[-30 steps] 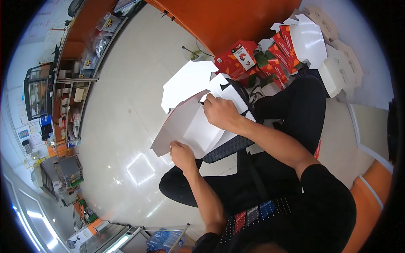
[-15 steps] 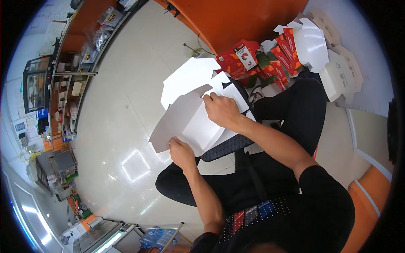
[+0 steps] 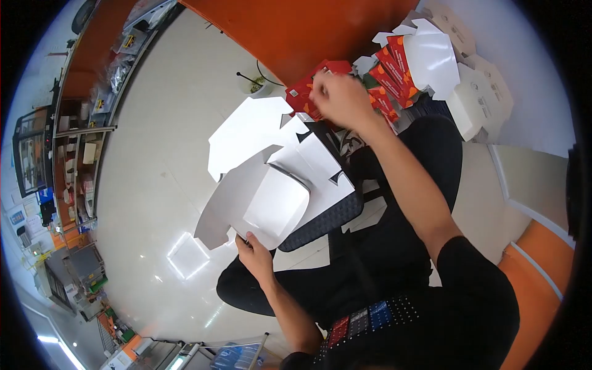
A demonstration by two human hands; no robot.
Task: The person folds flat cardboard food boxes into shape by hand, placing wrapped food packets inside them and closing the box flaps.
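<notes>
While our left hand (image 3: 255,256) is clamped on the near edge of a partly folded white carton (image 3: 270,200), thumb on the inner side, our right hand (image 3: 340,100) hangs well apart from it, ahead and to the right. The fingers there look curled, but blur hides them, so we cannot tell whether they pinch anything or touch the red printed cartons (image 3: 393,73) behind them.

The white carton lies directly ahead of our left hand, clearly the nearer one, and its long side slants from close by that grip forward and a little rightward. From our right hand, it lies back and to the left.

Under the carton we see flat white card (image 3: 248,134), spread over a dark woven seat (image 3: 328,223) between our bent legs. The red printed cartons sit in a heap at the foot of an orange panel (image 3: 290,32), with white boxes (image 3: 478,102) leaning by the wall beside them. Pale, glossy floor tiles (image 3: 154,188) stretch away to our left, as far as a shelving unit (image 3: 85,131) crowded with small goods.
</notes>
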